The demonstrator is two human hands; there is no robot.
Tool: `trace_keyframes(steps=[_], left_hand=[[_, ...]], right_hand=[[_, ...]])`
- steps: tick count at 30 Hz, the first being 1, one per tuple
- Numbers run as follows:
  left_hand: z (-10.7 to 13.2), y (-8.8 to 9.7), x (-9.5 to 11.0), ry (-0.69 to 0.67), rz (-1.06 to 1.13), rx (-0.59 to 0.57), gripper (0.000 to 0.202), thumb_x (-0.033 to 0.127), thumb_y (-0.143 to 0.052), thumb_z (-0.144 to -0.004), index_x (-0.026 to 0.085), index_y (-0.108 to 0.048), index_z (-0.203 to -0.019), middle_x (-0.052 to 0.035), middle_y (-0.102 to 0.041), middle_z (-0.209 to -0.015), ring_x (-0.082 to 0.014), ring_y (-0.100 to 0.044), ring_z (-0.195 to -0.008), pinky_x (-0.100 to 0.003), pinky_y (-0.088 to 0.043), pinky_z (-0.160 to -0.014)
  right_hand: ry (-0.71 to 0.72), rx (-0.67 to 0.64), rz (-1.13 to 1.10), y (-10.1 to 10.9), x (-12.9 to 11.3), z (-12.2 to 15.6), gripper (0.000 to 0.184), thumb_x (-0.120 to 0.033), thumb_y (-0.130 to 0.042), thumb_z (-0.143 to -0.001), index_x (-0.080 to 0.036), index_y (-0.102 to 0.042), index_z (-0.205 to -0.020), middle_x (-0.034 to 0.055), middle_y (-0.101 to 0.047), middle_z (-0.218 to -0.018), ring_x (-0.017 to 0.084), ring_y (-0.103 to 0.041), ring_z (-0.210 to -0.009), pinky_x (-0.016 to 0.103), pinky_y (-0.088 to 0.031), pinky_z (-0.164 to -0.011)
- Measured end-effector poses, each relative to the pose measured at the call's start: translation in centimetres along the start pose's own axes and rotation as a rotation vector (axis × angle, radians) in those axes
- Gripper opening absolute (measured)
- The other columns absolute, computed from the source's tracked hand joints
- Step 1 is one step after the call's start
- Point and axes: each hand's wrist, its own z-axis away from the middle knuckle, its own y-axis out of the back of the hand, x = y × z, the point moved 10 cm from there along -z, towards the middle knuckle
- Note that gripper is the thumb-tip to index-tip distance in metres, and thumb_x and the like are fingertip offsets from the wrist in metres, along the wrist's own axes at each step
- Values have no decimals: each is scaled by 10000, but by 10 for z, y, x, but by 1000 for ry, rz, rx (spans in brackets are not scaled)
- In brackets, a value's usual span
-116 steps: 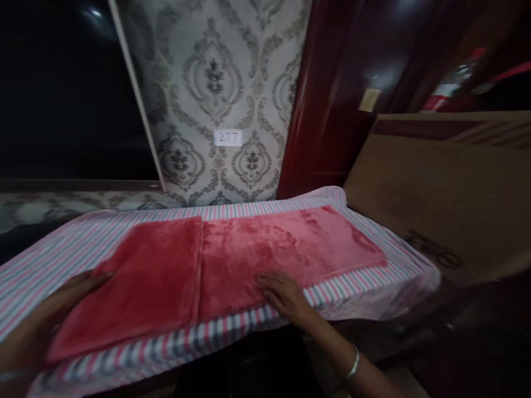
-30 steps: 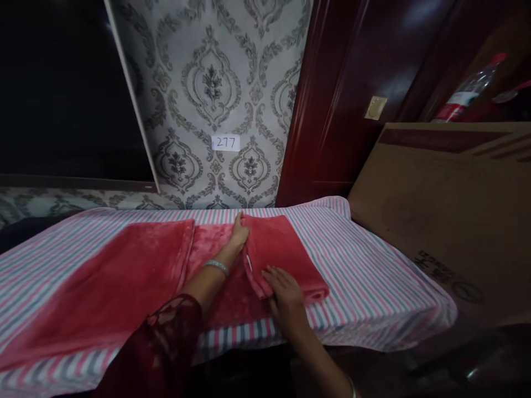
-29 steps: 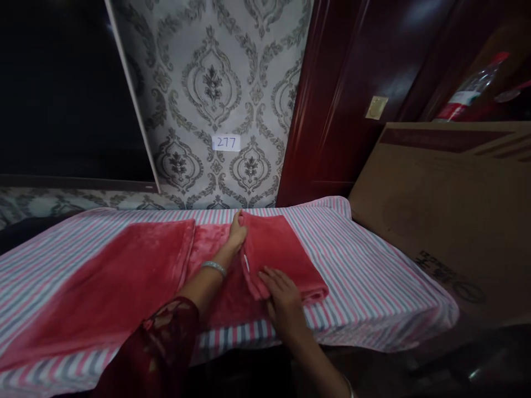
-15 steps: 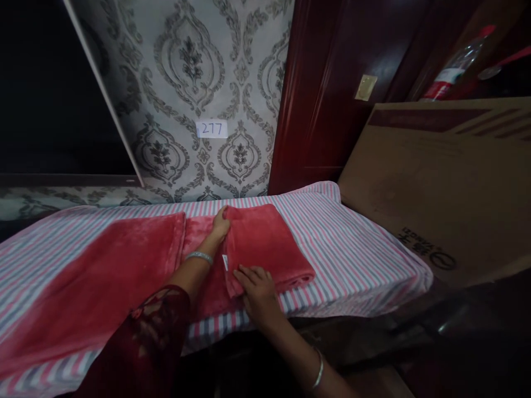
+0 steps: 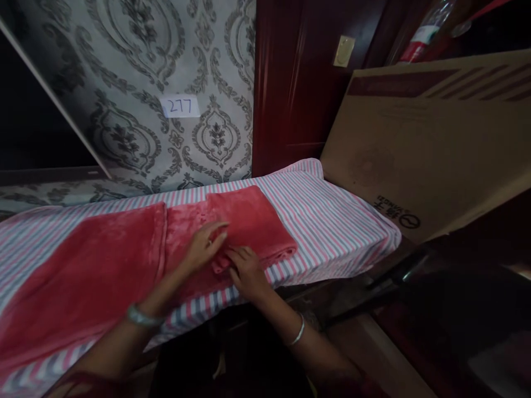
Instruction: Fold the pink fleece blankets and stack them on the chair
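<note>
A red plush blanket [image 5: 108,260] lies along the striped cloth, with its right part folded over into a layered, roughly rectangular stack [image 5: 257,218]. My left hand [image 5: 203,244] is over the left edge of that stack, thumb and forefinger apart, with nothing clearly held between them. Lower down, my right hand [image 5: 249,275] closes its fingers over the near left corner of the fold, and a bit of bunched blanket shows by the fingertips. Part of the fold's left edge is hidden behind my left hand.
A striped cloth [image 5: 332,221] covers the long surface. At the right leans a large cardboard box [image 5: 415,138], with a bottle [image 5: 425,36] behind it. A dark screen [image 5: 37,121] and a paper marked 277 [image 5: 180,106] are at the patterned wall.
My left hand has let go of the fold's far left edge and come nearer, towards my right hand. The fold's near left corner is now bunched, and the view has shifted right.
</note>
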Motion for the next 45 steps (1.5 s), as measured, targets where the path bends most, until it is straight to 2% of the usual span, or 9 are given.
trace_keyframes(steps=[5, 10, 13, 16, 21, 29, 37, 42, 45], left_hand=[[82, -30, 29, -236, -294, -174, 503, 427, -610, -886, 233, -588, -1349, -134, -615, -1372, -313, -545, -1281, -506, -406, -1105], [89, -46, 19, -200, -346, -202, 460, 352, -547, -922, 208, -585, -1357, -157, -568, -1417, -325, -497, -1328, -530, -396, -1111], [86, -47, 17, -182, -277, -197, 422, 343, -524, -933, 202, -603, -1324, -146, -587, -1387, -310, -494, -1333, -499, -407, -1119], [86, -45, 14, -145, -210, -199, 366, 333, -508, -942, 215, -640, -1263, -128, -624, -1331, -294, -534, -1293, -485, -416, -1121], [85, -43, 11, -70, -182, -227, 347, 285, -505, -940, 207, -643, -1249, -122, -646, -1308, -276, -570, -1266, -467, -428, -1121], [90, -43, 4, -27, -233, -260, 405, 133, -472, -901, 222, -633, -1262, -111, -640, -1346, -267, -555, -1313, -473, -411, -1146], [105, -46, -6, -28, -200, -222, 387, 187, -456, -914, 200, -637, -1256, -144, -593, -1414, -277, -516, -1359, -487, -409, -1144], [89, -24, 5, -13, -34, -157, 269, 341, -566, -887, 225, -714, -1080, -118, -705, -1230, -273, -637, -1186, -443, -484, -1056], [55, 7, -19, 219, 87, 30, 202, 321, -553, -863, 230, -723, -926, -72, -746, -1021, -240, -671, -1005, -402, -512, -979]], right_hand=[[-9, 287, 68, 64, 27, 36, 334, -184, -496, -934, -212, -661, -1223, 102, -666, -1268, 227, -563, -1185, 455, -428, -1068], [-282, 496, 151, 126, 106, 77, 435, -233, -488, -887, -201, -591, -1308, 141, -592, -1314, 274, -515, -1248, 519, -439, -1050], [-404, 443, 15, 124, 146, 82, 496, -274, -525, -834, -181, -576, -1318, 150, -616, -1273, 257, -593, -1110, 448, -523, -933], [-459, 399, -80, 115, 163, 76, 513, -304, -553, -793, -154, -605, -1281, 150, -659, -1224, 238, -640, -992, 407, -541, -881], [-455, 367, -50, 108, 163, 61, 551, -230, -514, -724, -142, -647, -1251, 127, -688, -1213, 255, -627, -1109, 419, -489, -997], [-411, 335, 185, 109, 150, 56, 583, -147, -468, -750, -163, -619, -1312, 119, -680, -1176, 262, -622, -1072, 418, -497, -978], [-321, 311, 249, 105, 153, 66, 580, -110, -419, -767, -164, -633, -1303, 105, -721, -1108, 246, -634, -1014, 414, -516, -939], [-307, 312, 175, 102, 162, 68, 542, -170, -424, -802, -174, -640, -1299, 102, -712, -1190, 240, -650, -1065, 404, -524, -949], [-305, 331, 181, 101, 162, 71, 550, -181, -430, -813, -193, -626, -1327, 97, -713, -1173, 244, -653, -1044, 409, -531, -926]])
